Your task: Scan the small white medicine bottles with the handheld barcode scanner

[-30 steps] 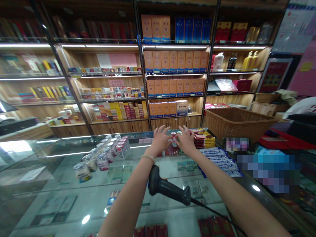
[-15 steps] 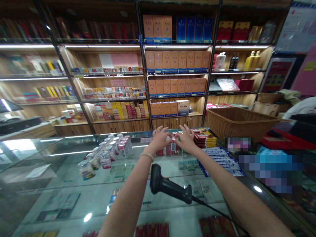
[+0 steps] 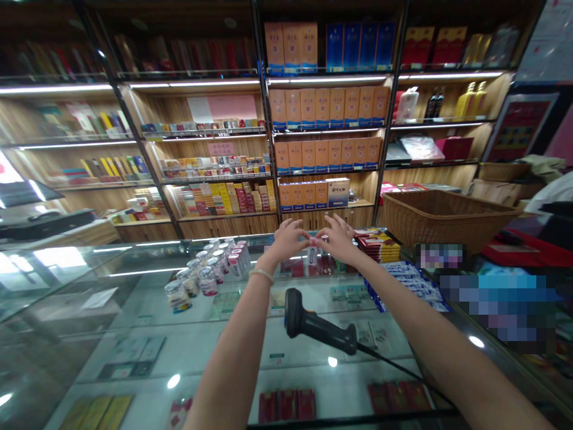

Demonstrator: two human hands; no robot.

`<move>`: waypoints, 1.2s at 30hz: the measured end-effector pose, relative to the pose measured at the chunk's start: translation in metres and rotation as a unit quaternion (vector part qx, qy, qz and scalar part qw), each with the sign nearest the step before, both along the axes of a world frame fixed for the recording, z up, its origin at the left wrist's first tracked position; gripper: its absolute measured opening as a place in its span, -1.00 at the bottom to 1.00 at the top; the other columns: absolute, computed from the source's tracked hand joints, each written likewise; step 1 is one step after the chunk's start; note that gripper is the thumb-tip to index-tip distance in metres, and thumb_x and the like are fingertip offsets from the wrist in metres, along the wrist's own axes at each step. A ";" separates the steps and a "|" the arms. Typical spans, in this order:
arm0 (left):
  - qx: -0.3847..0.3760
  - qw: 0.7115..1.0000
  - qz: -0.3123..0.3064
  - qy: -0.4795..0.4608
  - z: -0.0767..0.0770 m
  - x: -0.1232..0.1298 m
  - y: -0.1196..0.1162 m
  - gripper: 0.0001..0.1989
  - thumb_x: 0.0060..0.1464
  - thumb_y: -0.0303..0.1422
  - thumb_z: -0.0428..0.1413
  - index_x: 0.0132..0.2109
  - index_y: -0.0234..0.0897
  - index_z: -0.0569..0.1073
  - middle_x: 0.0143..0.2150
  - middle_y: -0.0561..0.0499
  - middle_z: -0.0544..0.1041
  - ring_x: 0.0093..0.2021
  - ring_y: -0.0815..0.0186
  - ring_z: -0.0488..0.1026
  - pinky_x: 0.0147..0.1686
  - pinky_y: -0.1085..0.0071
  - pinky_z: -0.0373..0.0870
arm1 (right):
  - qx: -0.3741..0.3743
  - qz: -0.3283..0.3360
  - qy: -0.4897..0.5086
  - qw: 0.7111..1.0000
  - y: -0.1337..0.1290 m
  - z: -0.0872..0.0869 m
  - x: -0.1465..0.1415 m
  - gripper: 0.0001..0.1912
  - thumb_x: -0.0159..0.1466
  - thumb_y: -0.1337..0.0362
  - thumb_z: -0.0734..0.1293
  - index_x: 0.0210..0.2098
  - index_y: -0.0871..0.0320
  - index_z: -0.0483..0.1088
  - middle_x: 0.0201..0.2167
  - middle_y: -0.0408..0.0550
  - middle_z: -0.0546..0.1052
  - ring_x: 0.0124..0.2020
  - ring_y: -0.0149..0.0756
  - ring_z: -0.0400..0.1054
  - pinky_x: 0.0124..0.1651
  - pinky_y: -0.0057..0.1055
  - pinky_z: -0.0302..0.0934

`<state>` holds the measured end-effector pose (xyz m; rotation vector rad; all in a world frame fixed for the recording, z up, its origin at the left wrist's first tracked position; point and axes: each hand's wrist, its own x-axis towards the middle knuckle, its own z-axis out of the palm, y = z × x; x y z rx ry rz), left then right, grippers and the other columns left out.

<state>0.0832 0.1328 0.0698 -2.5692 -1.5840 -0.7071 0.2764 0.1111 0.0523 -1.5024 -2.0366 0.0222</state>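
A dark till unit [image 3: 42, 222] sits on the side counter at the far left. Behind it, lit wooden shelves [image 3: 206, 179] carry rows of small packets, and further along stand ranks of orange boxes [image 3: 329, 107] with blue boxes [image 3: 358, 46] above them.

On the glass counter [image 3: 134, 310], two lines of clear lidded jars [image 3: 208, 272] run back toward the shelves. The left hand [image 3: 289, 239] reaches out over the far part of the counter, fingers spread and curled, with a pale bracelet [image 3: 262, 275] on its wrist. Its fingertips meet those of the right hand [image 3: 338, 239] around a small white-and-red packet [image 3: 313, 254], which stands upright between the two hands just above a row of red packets [image 3: 308, 267] on the glass. Both hands pinch the small packet at its top; how firmly cannot be told at this distance.

Nearer the camera, between the forearms, a black handheld barcode scanner [image 3: 320, 328] lies on the glass, its cable [image 3: 403, 373] trailing toward the lower right. Beside the right hand sits a stack of red and yellow packets [image 3: 376, 242], and past it a row of blue-and-white cartons [image 3: 414, 280]. A large wicker basket [image 3: 447, 218] stands on the counter further right, near a red mat [image 3: 519, 254].
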 end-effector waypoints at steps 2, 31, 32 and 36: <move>0.005 1.000 -0.003 -0.014 0.006 -0.005 -0.002 -0.71 0.19 -0.08 0.18 -0.08 -0.08 0.66 0.39 -0.04 0.35 0.46 0.03 0.09 0.41 -0.03 0.04 | -0.007 -0.002 0.001 1.000 -0.004 0.015 -0.004 -0.70 0.36 0.00 0.31 -0.12 0.00 0.58 0.48 -0.01 0.11 0.51 0.00 -0.25 0.40 0.12 -0.28; 0.029 0.998 -0.042 -0.048 0.041 -0.051 -0.040 -0.72 0.20 -0.09 0.17 -0.11 -0.11 0.67 0.23 -0.03 0.52 0.38 0.11 0.25 0.42 0.09 0.02 | 0.011 0.052 0.008 0.999 -0.024 0.046 -0.037 -0.63 0.35 -0.11 0.29 -0.19 -0.03 0.61 0.45 -0.09 0.16 0.49 0.03 -0.20 0.40 0.18 -0.29; 0.029 0.997 -0.040 -0.053 0.041 -0.051 -0.039 -0.71 0.20 -0.09 0.16 -0.09 -0.11 0.67 0.20 -0.03 0.55 0.36 0.11 0.27 0.42 0.10 0.03 | 0.006 0.041 0.031 0.999 -0.022 0.045 -0.038 -0.64 0.35 -0.10 0.30 -0.19 -0.03 0.61 0.45 -0.08 0.16 0.49 0.03 -0.20 0.40 0.18 -0.27; 0.006 0.998 -0.023 -0.050 0.036 -0.053 -0.037 -0.65 0.18 -0.03 0.16 -0.06 -0.11 0.67 0.25 -0.06 0.51 0.38 0.06 0.26 0.42 0.07 0.03 | -0.008 -0.001 0.126 0.992 -0.017 0.042 -0.038 -0.73 0.33 0.00 0.34 -0.16 -0.04 0.61 0.42 -0.10 0.22 0.47 0.02 -0.13 0.40 0.16 -0.22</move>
